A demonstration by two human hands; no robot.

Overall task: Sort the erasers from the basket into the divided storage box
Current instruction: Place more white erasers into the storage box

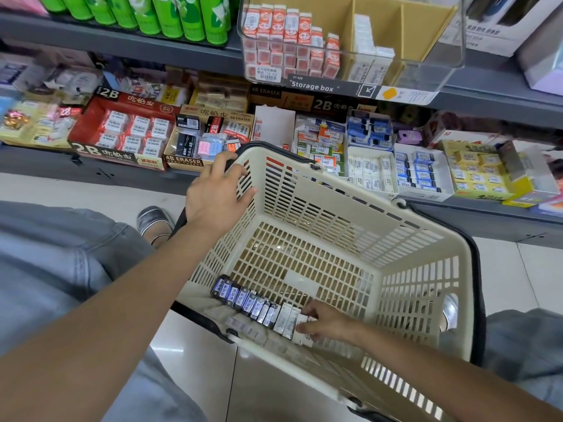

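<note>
A cream plastic basket [420,239] sits tilted in front of me. My left hand [216,193] grips its far left rim. A row of dark blue-sleeved erasers [243,298] and white erasers [286,319] lies along the basket's near wall. My right hand [327,324] reaches into the basket and pinches a white eraser [300,330] at the end of that row. The clear divided storage box [447,53] stands on the upper shelf. Its left compartment holds several red-and-white erasers [289,32], the middle one a few white erasers [368,53], and the right one looks bare.
The lower shelf [487,208] behind the basket is packed with eraser display boxes, including a red 2B tray [122,129]. Green bottles [152,13] line the upper shelf at left. My knees and a foot [155,222] are on the tiled floor.
</note>
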